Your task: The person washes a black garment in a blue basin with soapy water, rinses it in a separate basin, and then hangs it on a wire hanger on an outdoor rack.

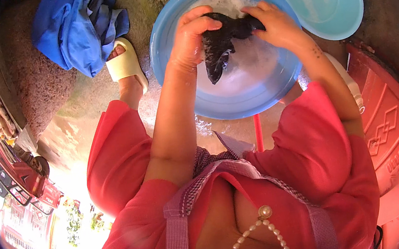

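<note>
A wet black cloth (217,44) is stretched between my two hands above a blue plastic basin (242,110) of cloudy, sudsy water. My left hand (192,35) grips its left part, thumb and fingers bent around it. The right end is pinched in my right hand (274,22), near the basin's far right side. A pointed, glistening fold of the cloth hangs down by my left hand.
A turquoise basin (354,12) with some liquid stands at the upper right. Blue fabric (69,36) lies at the upper left, beside a foot in a pale yellow slide sandal (123,64). A red panel (389,116) and a pale bottle (344,73) are at the right.
</note>
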`<state>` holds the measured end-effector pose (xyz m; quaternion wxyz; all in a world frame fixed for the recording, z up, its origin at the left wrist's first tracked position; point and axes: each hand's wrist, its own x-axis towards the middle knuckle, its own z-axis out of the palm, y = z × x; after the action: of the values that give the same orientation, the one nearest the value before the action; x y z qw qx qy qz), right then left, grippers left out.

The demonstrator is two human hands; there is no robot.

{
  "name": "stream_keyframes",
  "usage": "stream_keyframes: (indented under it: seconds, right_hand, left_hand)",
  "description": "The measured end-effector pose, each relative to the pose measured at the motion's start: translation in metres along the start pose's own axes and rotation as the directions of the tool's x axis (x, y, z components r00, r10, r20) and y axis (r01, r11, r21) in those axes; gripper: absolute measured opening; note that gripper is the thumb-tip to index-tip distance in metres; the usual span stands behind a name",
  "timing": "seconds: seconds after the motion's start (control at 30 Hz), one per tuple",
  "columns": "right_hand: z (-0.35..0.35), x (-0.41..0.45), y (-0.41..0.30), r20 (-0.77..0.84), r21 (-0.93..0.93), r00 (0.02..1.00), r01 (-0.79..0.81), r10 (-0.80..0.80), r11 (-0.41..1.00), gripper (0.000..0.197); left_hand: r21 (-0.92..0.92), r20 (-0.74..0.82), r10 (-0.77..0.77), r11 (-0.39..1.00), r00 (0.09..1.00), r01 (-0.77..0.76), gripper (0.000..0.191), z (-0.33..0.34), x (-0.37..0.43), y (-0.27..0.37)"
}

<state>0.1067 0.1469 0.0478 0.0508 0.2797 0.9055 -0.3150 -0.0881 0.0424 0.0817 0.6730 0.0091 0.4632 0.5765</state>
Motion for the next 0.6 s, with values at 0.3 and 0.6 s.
stream_keyframes:
  seconds: [0.3, 0.6]
  right_hand:
    - [0.028, -0.007, 0.024, 0.377, 0.684, 0.902, -0.425, 0.211, 0.593, 0.056]
    - [0.033, -0.003, -0.067, -0.182, 0.456, 0.95, 0.311, -0.255, 0.834, 0.015]
  left_hand:
    - [0.435, -0.142, 0.176, 0.895, 0.974, -0.098, 0.023, -0.007, 0.016, -0.016]
    - [-0.409, 0.142, -0.293, 0.853, 0.946, 0.325, 0.073, -0.027, 0.019, -0.075]
